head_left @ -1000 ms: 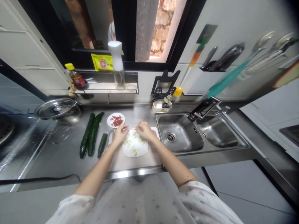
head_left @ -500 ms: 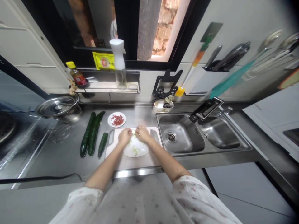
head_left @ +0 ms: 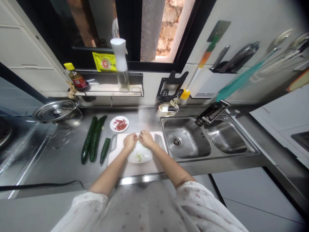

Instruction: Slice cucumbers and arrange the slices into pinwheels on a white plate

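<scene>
While L hand (head_left: 130, 142) & R hand (head_left: 146, 139), fingers bent, are close together over white plate (head_left: 147, 156) w/ cucumber slices (head_left: 139, 157), I can't tell if the hands grip sth.

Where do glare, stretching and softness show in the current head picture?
Head view, bottom: two glare spots on the metal counter edge; head view, right: ladle stretched and blurred, upper corner dark; head view, centre: finger detail on left hand and right hand is soft.
</scene>
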Motion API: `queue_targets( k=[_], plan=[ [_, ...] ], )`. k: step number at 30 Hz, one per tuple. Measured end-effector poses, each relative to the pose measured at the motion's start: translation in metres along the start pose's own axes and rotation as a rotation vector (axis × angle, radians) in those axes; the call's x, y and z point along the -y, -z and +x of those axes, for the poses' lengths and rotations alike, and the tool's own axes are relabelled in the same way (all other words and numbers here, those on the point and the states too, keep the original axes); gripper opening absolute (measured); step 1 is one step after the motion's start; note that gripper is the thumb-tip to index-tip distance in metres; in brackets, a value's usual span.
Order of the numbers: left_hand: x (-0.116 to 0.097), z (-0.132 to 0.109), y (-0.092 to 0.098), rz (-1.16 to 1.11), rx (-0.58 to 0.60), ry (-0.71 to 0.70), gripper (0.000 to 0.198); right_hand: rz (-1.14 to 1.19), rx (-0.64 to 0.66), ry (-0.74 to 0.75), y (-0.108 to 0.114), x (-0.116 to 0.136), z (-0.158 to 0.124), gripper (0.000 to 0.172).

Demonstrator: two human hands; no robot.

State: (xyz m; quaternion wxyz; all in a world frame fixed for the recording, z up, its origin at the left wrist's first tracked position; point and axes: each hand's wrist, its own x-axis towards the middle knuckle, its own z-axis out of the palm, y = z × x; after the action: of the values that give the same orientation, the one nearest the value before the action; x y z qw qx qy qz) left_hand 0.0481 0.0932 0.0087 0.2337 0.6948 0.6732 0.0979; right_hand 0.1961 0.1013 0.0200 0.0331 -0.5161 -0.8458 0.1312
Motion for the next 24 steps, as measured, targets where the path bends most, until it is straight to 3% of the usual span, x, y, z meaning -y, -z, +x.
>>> queue_targets(
  k=[24],
  plan=[
    [0.0002, 0.0039, 0.0005, 0.013, 0.005, -0.001, 0.019, 0.007, -0.013, -0.005, -0.0053, -0.0037, 0.0032, 0.018]
  ],
)
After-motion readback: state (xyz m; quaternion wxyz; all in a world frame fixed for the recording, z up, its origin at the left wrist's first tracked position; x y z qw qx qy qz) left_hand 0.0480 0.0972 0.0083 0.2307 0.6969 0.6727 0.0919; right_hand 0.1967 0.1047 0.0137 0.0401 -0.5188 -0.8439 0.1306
